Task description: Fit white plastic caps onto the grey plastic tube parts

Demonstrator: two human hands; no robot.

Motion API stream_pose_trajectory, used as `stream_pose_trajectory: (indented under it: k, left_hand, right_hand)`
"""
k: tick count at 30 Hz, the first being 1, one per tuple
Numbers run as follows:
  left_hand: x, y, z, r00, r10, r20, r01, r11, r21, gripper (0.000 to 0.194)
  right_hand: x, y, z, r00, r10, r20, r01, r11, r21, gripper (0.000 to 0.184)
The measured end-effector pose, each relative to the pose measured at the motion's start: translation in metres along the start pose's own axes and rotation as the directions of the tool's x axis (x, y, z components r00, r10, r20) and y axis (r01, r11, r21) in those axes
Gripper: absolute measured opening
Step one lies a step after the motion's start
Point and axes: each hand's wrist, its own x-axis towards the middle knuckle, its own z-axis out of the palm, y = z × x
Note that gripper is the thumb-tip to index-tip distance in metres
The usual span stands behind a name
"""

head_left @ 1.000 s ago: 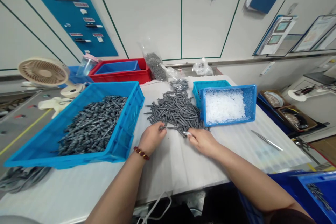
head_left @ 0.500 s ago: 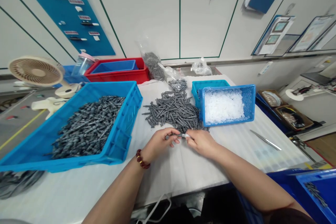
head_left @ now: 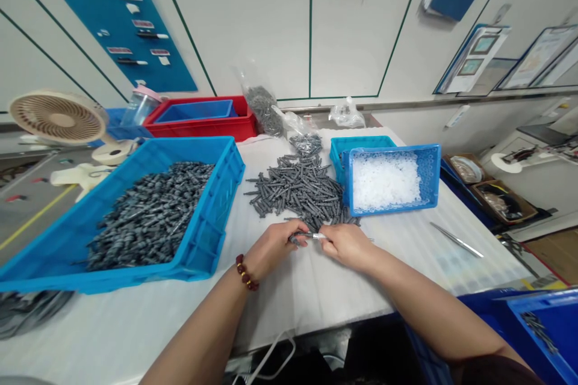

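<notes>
My left hand (head_left: pixel 273 246) and my right hand (head_left: pixel 347 246) meet in front of a loose pile of grey ribbed plastic parts (head_left: pixel 298 189) on the white-covered table (head_left: pixel 289 301). Between my fingers lies one grey part (head_left: pixel 303 236) with a small white piece (head_left: pixel 318 236) at its end. My left hand grips the grey part, and my right hand pinches at the white end. Both sets of fingers hide part of it. A dark beaded bracelet (head_left: pixel 245 272) circles my left wrist.
A large blue crate (head_left: pixel 203 234) full of grey parts stands left of my hands. A blue crate (head_left: pixel 433 180) of small white pieces stands to the right, and metal tweezers (head_left: pixel 456 239) lie beyond it. A red crate (head_left: pixel 198 126) and plastic bags stand behind.
My left hand has moved right, closing on my right hand, and the two now meet around the grey part and white piece. The camera view has shifted slightly.
</notes>
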Motion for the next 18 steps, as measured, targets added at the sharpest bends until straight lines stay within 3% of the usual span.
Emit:
stream_pose_trajectory:
  k: [4,18]
  left_hand:
    - [-0.0002,0.0009,0.0037,0.996,0.084,0.003,-0.084,0.995,0.060,0.015]
    - [-0.0012,0.0036,0.0048,0.992,0.126,-0.008,-0.126,0.992,0.023,0.018]
  right_hand:
    - [0.0000,-0.0021,0.0005,1.000,-0.022,0.010,0.022,1.000,0.009,0.022]
    - [0.0001,0.0002,0.0078,0.997,0.016,-0.074,-0.014,0.999,0.029,0.033]
